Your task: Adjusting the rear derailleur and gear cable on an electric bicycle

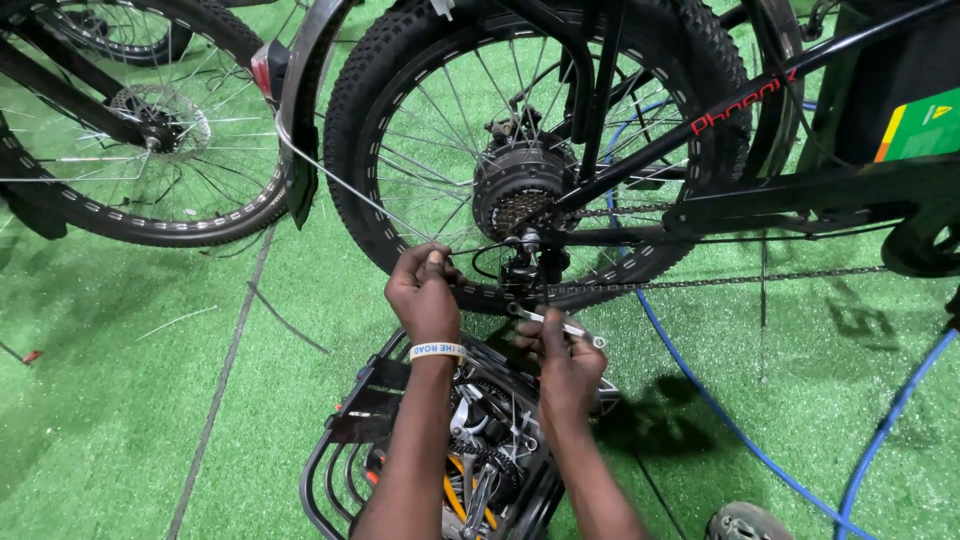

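A: What is sitting under your arms?

B: You are leaning over a black wire basket (pixel 325 470) on the green artificial turf (pixel 120 400); it is holding a jumble of silver metal tools and parts, with some orange-handled pieces among them (pixel 480 455).

A: And your hands?

B: Your left hand (pixel 425 295), with a white printed wristband (pixel 437 350), is pinching something thin near the thin silver mudguard stay (pixel 350 190), just below the knobby black rear tyre of the black bicycle (pixel 350 215). Your right hand (pixel 565 355) is gripping a slim silver flat wrench (pixel 555 322), which is pointing up towards the rear derailleur (pixel 525 262) under the silver cassette and hub motor (pixel 520 185).

A: What is crowding you?

B: The bicycle chain (pixel 700 283) is running off to the right, a blue hose (pixel 700 385) is curving over the turf beyond your right hand, and a second spoked wheel with a brake disc (pixel 150 120) is standing at upper left. A grey shoe tip (pixel 745 522) is showing at the bottom edge
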